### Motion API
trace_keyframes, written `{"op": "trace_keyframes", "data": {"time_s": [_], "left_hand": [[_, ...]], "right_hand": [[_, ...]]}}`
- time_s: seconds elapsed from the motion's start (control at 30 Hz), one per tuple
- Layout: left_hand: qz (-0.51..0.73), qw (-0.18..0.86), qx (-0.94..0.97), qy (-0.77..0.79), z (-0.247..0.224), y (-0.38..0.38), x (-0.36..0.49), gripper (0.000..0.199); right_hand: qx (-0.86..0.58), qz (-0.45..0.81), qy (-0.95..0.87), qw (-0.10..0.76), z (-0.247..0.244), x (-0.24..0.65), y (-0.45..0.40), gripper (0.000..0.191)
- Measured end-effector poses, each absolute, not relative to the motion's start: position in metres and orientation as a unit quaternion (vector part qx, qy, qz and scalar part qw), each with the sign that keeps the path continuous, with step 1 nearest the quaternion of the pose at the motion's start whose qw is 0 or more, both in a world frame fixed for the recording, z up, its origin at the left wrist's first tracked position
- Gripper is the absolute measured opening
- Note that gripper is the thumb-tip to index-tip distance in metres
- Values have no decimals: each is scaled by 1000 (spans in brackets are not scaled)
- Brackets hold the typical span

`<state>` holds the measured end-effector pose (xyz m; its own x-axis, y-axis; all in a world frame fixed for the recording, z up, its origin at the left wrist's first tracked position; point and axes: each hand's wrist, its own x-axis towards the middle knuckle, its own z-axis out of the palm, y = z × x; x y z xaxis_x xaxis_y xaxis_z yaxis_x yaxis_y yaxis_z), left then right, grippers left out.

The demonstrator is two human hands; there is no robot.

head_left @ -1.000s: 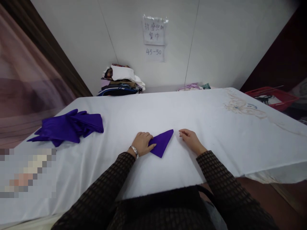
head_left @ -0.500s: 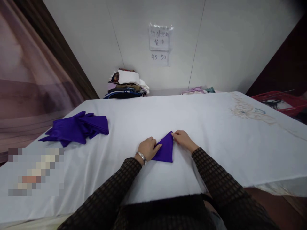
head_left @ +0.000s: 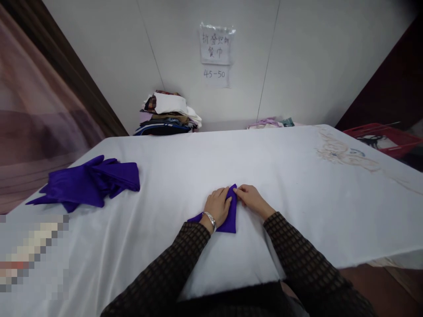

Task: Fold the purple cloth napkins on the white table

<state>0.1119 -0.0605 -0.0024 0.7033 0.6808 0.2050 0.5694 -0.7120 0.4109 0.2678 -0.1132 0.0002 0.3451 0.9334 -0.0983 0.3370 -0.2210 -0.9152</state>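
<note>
- Plain pale wall (head_left: pixel 297 57) out back, white-covered tabletop (head_left: pixel 178 167) in front.
- Purple pile (head_left: pixel 77 182) near the tabletop's left edge; can't tell if those pieces are done or waiting.
- One purple cloth (head_left: pixel 232 214) toward the front edge, about mid-width: already folded to a point, though I'd call it unfinished with both hands on it.
- Left hand (head_left: pixel 218 204): flattish, thumb out, lying over the cloth.
- Right hand (head_left: pixel 250 197): mostly closed, seemingly pinching the cloth near its far tip.
</note>
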Motion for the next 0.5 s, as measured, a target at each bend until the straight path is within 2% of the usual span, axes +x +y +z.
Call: {"op": "trace_keyframes", "data": {"time_s": [0.3, 0.5], "left_hand": [[180, 182, 910, 327, -2, -62, 110, 43], [185, 186, 909, 324, -4, -61, 109, 43]], "right_hand": [[-715, 300, -464, 429, 3, 265, -106, 32], [-678, 331, -466, 462, 1, 264, -105, 29]]}}
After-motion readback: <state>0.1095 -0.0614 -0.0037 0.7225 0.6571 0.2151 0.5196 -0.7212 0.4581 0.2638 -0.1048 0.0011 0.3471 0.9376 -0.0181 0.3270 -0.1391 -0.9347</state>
